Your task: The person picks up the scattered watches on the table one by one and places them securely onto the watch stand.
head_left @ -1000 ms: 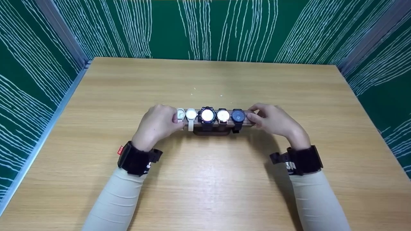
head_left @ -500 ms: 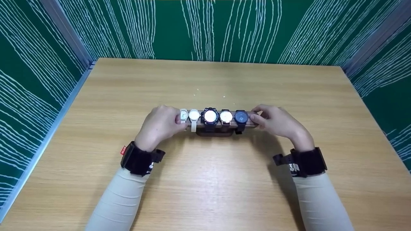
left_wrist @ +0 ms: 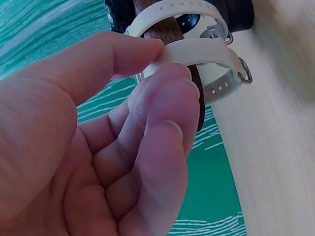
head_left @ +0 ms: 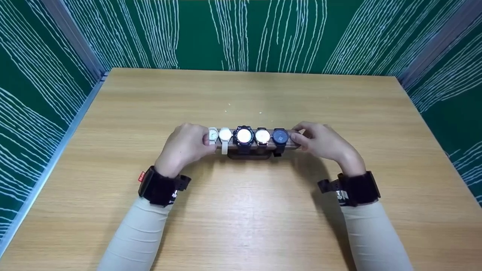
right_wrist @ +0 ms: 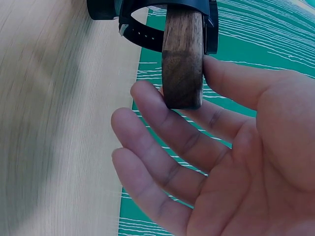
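Note:
A dark wooden watch stand (head_left: pixel 295 142) carries several watches in a row across the middle of the table. At its left end my left hand (head_left: pixel 187 145) grips the stand, thumb and fingertips on either side. In the left wrist view the thumb lies against the strap of a white watch (left_wrist: pixel 197 51); the bar's end is partly hidden behind the fingers. My right hand (head_left: pixel 320 140) pinches the right end of the wooden bar (right_wrist: pixel 183 73) between thumb and fingers. Beside it is a blue-faced watch (head_left: pixel 280 136). A big black watch (head_left: pixel 244 135) sits mid-row, next to a second white watch (head_left: pixel 225 134) and a gold-rimmed watch (head_left: pixel 262 136).
The stand's dark base (head_left: pixel 249 155) shows under the bar. Light wooden table (head_left: pixel 241 210) extends around it, with tiny white specks behind the stand. Green walls with white lines (head_left: pixel 203 34) enclose the back and sides.
The whole view shifts slightly and back; both hands keep their places at the two ends of the watch stand, and the watches stay in the same order.

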Motion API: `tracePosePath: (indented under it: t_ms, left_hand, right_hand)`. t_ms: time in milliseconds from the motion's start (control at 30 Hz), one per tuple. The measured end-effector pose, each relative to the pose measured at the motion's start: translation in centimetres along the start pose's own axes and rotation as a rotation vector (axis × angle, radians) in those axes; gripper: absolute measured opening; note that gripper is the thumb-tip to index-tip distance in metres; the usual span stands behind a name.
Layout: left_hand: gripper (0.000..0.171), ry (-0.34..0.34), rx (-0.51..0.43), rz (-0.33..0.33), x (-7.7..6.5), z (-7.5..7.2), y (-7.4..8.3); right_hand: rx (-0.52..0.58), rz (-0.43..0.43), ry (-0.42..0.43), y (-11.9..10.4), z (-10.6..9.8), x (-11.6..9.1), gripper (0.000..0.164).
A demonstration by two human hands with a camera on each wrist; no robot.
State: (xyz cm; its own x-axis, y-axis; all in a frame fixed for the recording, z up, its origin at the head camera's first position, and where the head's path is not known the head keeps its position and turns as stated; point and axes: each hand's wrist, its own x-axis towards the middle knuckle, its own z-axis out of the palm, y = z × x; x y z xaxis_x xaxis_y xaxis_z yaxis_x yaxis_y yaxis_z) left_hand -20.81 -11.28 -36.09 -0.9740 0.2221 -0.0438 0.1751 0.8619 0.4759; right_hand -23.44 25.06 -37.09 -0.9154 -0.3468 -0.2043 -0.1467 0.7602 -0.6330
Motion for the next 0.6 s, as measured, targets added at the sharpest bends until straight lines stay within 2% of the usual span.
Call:
tracePosePath:
  t_ms: [267, 433, 600]
  left_hand:
    - [0.026, -0.004, -0.001, 0.02, -0.1, -0.2, 0.0]
    - [0.033, -0.003, -0.009, 0.025, -0.4, -1.1, -0.3]
    - [0.028, 0.056, -0.021, 0.055, -0.6, -2.4, -1.1]
  right_hand:
    - [-0.007, -0.001, -0.007, 0.1, -0.1, -0.1, 0.044]
    - [-0.034, -0.024, -0.001, -0.1, -0.2, -0.2, 0.045]
    - [-0.052, -0.037, 0.031, -0.3, -0.7, -0.8, 0.047]
